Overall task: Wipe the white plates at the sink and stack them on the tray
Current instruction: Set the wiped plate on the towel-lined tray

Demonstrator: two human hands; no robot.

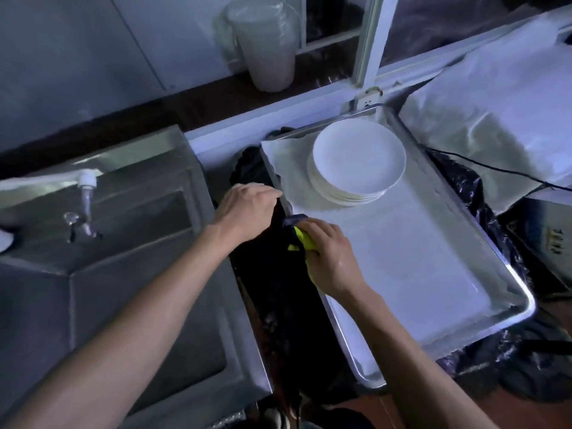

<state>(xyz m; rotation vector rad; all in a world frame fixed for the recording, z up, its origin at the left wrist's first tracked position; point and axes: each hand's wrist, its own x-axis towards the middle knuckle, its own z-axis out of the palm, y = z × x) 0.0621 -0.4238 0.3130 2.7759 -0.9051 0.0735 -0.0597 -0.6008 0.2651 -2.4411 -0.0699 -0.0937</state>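
Right hand (328, 255) curled round yellow-green cloth (301, 239), left hand (247, 209) loosely bent at silver metal tray's (495, 252) edge; best steadying tray before adding to round white plate stack (359, 162).

- No text, label, brand or number is legible anywhere in the head view.
- A dark box (544, 239) at the right edge, beside the tray (483, 230), carries a few small pale marks that look like characters, but they are too blurred and small to read.
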